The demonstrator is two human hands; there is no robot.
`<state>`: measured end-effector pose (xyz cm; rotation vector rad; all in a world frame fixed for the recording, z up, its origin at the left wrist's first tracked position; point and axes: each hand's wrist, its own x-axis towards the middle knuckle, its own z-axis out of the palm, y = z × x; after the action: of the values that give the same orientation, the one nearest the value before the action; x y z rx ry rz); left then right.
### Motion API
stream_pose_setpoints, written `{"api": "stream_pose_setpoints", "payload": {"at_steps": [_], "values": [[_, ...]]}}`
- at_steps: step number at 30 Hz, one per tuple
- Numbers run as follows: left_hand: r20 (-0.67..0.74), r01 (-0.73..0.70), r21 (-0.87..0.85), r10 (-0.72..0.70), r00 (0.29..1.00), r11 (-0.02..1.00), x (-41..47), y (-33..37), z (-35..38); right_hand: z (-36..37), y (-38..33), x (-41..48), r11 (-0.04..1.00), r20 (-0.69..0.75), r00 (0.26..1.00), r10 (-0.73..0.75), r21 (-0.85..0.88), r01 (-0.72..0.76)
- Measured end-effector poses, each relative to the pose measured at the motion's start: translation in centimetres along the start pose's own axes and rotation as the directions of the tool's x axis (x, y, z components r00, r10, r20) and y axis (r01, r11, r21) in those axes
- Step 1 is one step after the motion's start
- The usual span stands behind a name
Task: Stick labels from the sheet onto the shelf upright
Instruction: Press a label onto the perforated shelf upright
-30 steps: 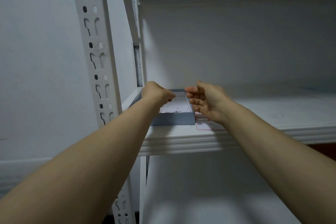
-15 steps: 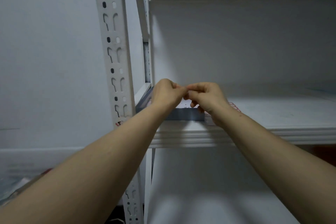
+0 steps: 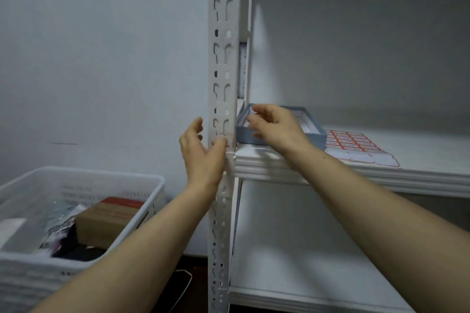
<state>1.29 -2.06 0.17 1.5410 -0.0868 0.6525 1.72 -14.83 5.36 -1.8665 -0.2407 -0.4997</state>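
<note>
Head view showed the left hand [image 3: 201,152] pressed against the upright [image 3: 223,63], its thumb laid flat across the front face just above the shelf [image 3: 356,173] edge, the other fingers spread loosely on the outer side of the post. It gripped nothing; the thumb seemed to be rubbing down a label [image 3: 227,145], of which only a sliver of red print showed beside the thumb tip. The right hand [image 3: 277,126] hung just right of the post, fingers half curled and parted, and whether it pinched anything could not be told.

Behind that hand sat a grey-blue tray [image 3: 312,134] on the shelf, close against the upright. Farther right, flat on the same shelf, lay the sheet [image 3: 356,146], its remaining red-bordered labels in rows toward the back, with a bare, ragged-cut stretch of backing toward the front.

The turning relation was this: the upright ran vertically, and the label spot lay directly under the left thumb, while the sheet lay to the right, with the tray between it and the post. The right hand was by far the nearer to the sheet, so the next label was probably its to fetch, while the left stayed at the post. A basket [image 3: 84,185] of odds and ends stood low at the left, apart from the work.
</note>
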Motion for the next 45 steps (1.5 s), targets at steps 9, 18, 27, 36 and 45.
{"api": "stream_pose_setpoints", "payload": {"at_steps": [9,18,27,36,45], "values": [[0.283,0.292,-0.253,-0.218,0.934,0.922,1.1,-1.3,-1.6,2.6,-0.9,0.5,0.997,0.06,0.997,-0.058,0.062,0.054],[0.208,0.244,-0.291,-0.188,0.96,0.925,1.2,-1.6,-0.5,3.2,0.2,0.8,0.995,0.018,0.996,-0.085,0.051,0.084],[0.194,0.233,-0.286,-0.182,0.964,0.929,0.9,-1.7,-0.2,3.8,0.8,0.8,0.99,-0.02,0.996,-0.09,0.103,0.092],[0.145,0.178,-0.205,-0.15,0.978,0.962,0.7,-1.2,0.1,3.8,1.2,1.3,0.992,-0.016,0.996,-0.087,0.088,0.089],[0.175,0.16,-0.195,-0.127,0.976,0.968,0.7,-1.3,-0.5,3.9,1.6,1.5,0.992,-0.007,0.996,-0.084,0.097,0.085]]}}
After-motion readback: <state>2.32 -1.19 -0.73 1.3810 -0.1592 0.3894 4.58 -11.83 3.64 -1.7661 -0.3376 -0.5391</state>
